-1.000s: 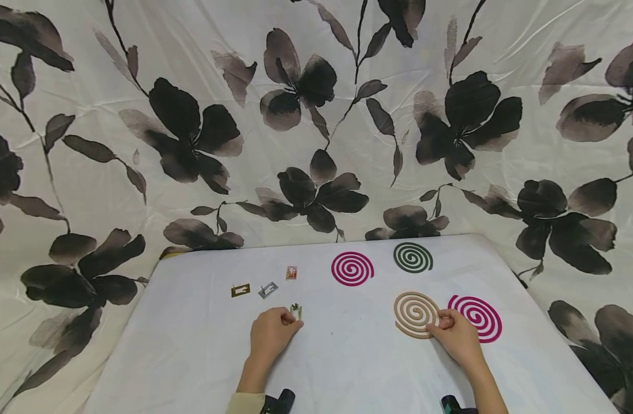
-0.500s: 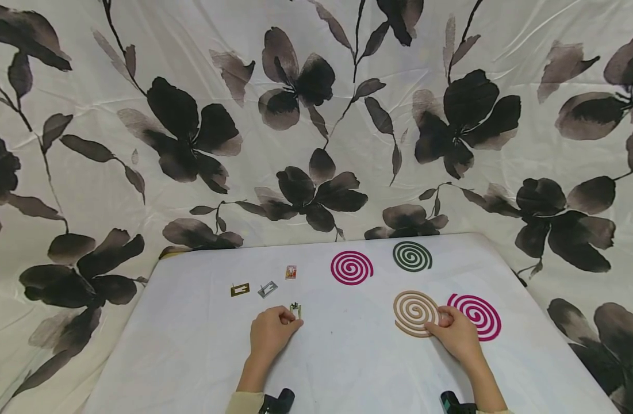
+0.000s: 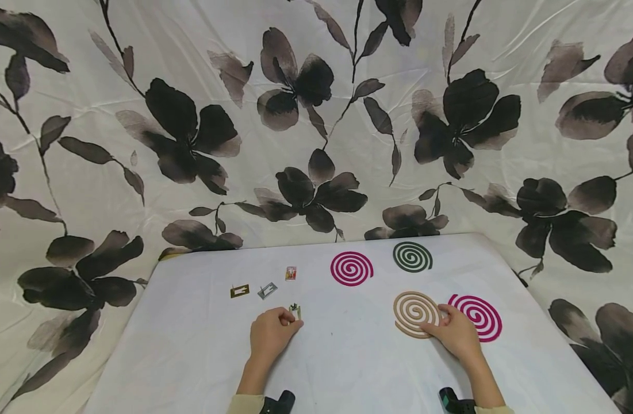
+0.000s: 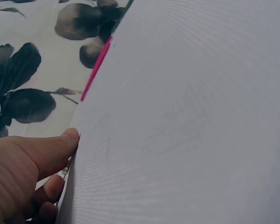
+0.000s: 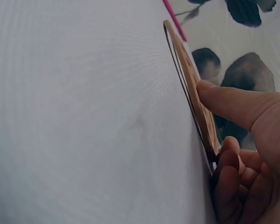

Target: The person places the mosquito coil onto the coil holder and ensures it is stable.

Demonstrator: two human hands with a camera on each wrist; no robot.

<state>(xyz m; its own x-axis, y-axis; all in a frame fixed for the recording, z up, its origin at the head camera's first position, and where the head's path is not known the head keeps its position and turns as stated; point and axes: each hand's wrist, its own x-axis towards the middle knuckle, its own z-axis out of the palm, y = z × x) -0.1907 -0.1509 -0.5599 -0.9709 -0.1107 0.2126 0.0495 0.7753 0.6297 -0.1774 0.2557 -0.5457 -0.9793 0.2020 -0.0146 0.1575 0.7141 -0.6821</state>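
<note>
My left hand [image 3: 271,333] pinches a small metal coil stand [image 3: 294,310] low over the white table, and its fingers partly cover the stand. In the left wrist view only a tiny metal bit [image 4: 65,170] shows between thumb and fingers. On the right, the thumb of my right hand [image 3: 458,336] lies on a tan mosquito coil [image 3: 415,314], with the fingers curled at its edge. From the right wrist the coil [image 5: 196,93] appears edge-on, a thin dark gap under it. Just behind that hand a magenta mosquito coil [image 3: 484,316] is partly hidden.
Another magenta coil [image 3: 351,268] and a green coil [image 3: 412,256] lie farther back. Left of them are a gold stand [image 3: 240,291], a silver stand [image 3: 267,290] and a small red-and-gold piece [image 3: 291,273]. A floral cloth [image 3: 316,115] hangs behind the table [image 3: 192,356].
My right thumb has slid slightly left over the tan coil. The stand in my left hand has shifted very slightly left. All else stays where it was.
</note>
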